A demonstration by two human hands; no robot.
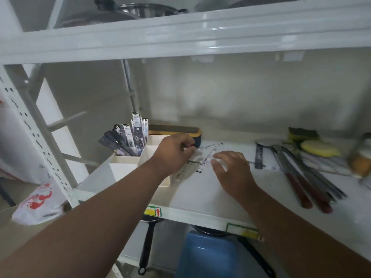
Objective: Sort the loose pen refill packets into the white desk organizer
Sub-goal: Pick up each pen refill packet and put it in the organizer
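White shelf (pixel 200 197) scene: left hand (pixel 174 153) pinches one refill packet (pixel 208 146), right hand (pixel 232 171) hovers spread beside two or so loose packets (pixel 206 160). Organizer (pixel 128 167) sits left, one compartment stuffed.

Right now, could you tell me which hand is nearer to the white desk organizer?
Left. The left hand hovers at the white desk organizer's right edge; the right hand is further right, over the shelf.

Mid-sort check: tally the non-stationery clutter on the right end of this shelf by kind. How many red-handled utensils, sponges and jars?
Red-handled utensils: 2
Sponges: 2
Jars: 1 (blurred, at the frame edge)
Total: 5
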